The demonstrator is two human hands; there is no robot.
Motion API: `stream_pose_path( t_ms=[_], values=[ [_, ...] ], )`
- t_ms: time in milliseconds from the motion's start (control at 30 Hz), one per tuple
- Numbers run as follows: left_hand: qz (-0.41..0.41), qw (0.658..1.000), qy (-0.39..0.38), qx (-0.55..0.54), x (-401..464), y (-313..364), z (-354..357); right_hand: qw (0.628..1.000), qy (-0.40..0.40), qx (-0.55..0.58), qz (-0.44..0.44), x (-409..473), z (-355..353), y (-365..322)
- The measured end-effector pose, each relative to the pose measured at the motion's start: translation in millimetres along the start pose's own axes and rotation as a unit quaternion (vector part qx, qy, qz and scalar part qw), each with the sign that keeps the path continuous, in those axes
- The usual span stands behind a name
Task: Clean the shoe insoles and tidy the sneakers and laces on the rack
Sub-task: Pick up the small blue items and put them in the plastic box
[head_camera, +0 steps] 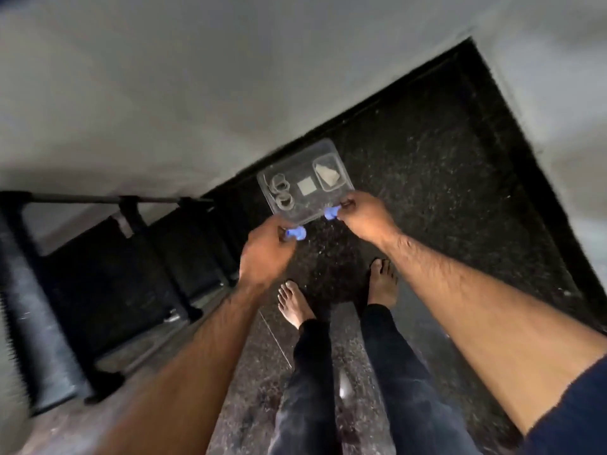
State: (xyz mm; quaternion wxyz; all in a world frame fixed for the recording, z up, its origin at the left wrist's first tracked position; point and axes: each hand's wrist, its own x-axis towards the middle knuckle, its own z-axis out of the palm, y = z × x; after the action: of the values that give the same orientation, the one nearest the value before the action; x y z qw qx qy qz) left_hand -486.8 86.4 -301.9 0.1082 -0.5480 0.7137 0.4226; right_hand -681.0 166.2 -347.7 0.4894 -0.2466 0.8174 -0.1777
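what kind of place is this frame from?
Probably a home entryway or corridor, dimly lit: dark speckled stone floor, plain grey wall, a black metal rack beside it. The barefoot person holds a clear plastic compartment box with left hand and right hand.

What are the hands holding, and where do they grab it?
The left hand and the right hand hold a clear plastic box by its near long side, each gripping a blue latch there.
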Motion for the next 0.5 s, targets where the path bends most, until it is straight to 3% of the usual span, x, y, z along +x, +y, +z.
stream_pose_path(
  t_ms=[233, 500],
  values=[
    [-0.035, 0.994, 0.031, 0.097, 132.5, -79.0, 106.2, 0.995, -0.025, -0.052, -0.078, 128.6, 87.8, 65.9],
    [0.030, 0.971, 0.067, 0.229, 194.5, -134.8, 160.2, 0.969, -0.034, -0.185, -0.159, 195.7, 143.5, 89.6]
  ],
)
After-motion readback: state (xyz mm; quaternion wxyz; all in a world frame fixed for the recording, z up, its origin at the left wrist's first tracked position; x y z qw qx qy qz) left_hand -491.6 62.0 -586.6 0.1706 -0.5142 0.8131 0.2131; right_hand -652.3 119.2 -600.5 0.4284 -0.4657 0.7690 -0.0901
